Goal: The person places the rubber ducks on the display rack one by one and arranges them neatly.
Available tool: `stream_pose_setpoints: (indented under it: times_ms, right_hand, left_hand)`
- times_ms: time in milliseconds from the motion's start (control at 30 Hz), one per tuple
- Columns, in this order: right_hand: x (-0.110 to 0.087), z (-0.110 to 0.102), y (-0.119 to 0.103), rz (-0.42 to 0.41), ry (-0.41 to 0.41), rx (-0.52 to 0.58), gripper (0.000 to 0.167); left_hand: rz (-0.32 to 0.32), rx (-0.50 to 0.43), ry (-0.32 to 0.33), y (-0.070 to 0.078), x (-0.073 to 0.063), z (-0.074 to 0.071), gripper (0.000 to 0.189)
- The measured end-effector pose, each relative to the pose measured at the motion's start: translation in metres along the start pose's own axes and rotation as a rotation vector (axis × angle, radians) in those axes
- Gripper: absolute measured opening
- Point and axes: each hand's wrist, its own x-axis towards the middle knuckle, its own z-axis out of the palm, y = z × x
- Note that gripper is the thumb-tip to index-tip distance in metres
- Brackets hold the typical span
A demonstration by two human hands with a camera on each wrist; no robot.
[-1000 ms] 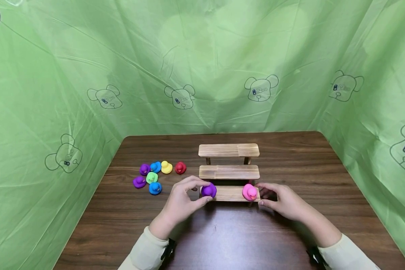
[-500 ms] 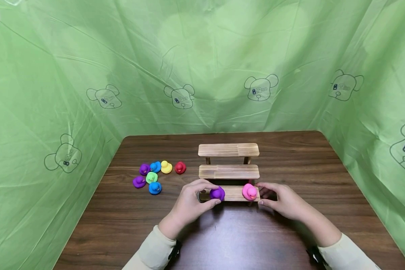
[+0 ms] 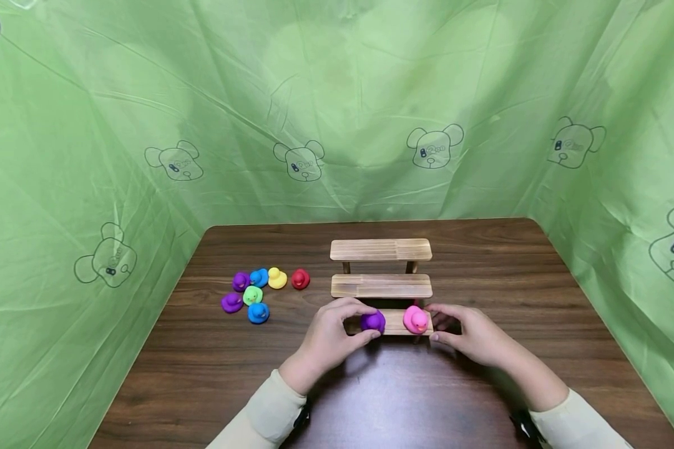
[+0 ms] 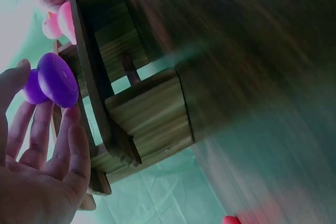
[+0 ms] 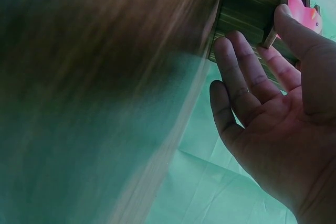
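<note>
Between thumb and fingers my left hand (image 3: 332,333) pinches a purple rubber duck (image 3: 373,322) over the lowest step of a three-tiered wooden stand (image 3: 380,285). In the left wrist view the purple duck (image 4: 59,81) is at the step's edge; whether it touches the wood is unclear. A pink rubber duck (image 3: 415,320) sits on the same step, near its right end. My right hand (image 3: 472,333) holds that end, thumb at the front corner and index finger at the back. In the right wrist view its other fingers (image 5: 247,72) extend beneath the step.
Left of the stand, several loose rubber ducks lie on the brown table (image 3: 202,374): purple, blue, yellow, green, and a red duck (image 3: 300,279) slightly apart. A green sheet (image 3: 359,112) with bear drawings hangs around the back and sides.
My left hand has moved right along the lowest step with the purple duck, from its left end to nearer the pink duck. The right hand, stand and other ducks stay put.
</note>
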Motion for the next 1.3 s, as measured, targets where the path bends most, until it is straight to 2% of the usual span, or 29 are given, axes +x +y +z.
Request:
stream_pose_setpoints:
  times_ms: [233, 467, 800, 1300]
  right_hand:
    - [-0.001, 0.000, 0.001, -0.014, 0.002, 0.004, 0.054]
    - [-0.002, 0.001, 0.003, -0.022, 0.002, 0.002, 0.053]
    - [-0.002, 0.000, 0.002, -0.019, -0.003, 0.008, 0.055]
    - [0.000, 0.001, 0.003, -0.027, 0.011, 0.003, 0.054]
  left_hand:
    - [0.074, 0.125, 0.010, 0.002, 0.003, 0.010, 0.034]
    - [0.071, 0.219, -0.003, 0.005, 0.007, 0.018, 0.034]
    - [0.084, 0.254, 0.001, 0.007, 0.010, 0.025, 0.033]
    - [0.054, 0.312, 0.006, 0.010, 0.011, 0.027, 0.033]
